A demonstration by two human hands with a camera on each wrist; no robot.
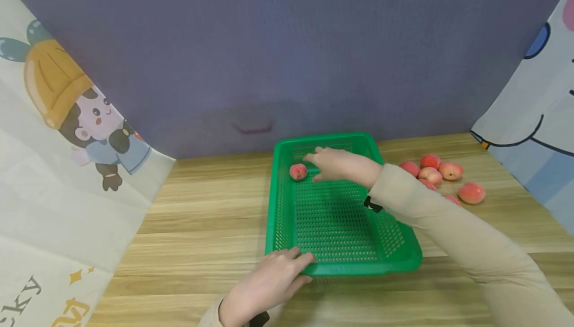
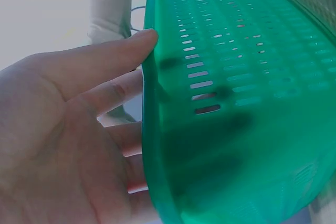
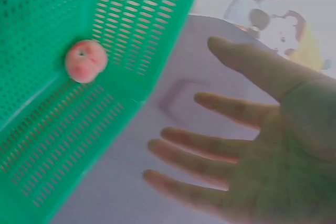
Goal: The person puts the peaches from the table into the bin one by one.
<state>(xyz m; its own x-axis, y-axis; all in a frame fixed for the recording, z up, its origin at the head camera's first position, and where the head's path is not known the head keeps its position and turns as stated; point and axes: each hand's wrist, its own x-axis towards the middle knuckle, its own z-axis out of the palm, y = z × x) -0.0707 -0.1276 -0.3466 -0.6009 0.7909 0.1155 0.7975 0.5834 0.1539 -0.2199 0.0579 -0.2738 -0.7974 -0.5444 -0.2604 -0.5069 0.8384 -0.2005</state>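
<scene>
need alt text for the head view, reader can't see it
An open, empty right hand hovers over a green basket with one peach toward its far left corner, while the left hand grips the near left corner. More peaches lie on the table to the right.

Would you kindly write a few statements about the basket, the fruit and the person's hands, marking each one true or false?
1. One peach lies inside the green basket. True.
2. The left hand is holding the basket's far rim. False: it holds the near rim.
3. The right hand holds nothing. True.
4. In the head view, the loose peaches lie on the table left of the basket. False: they lie to its right.
5. The right wrist view shows a gap between the right hand and the peach in the basket. True.
</scene>
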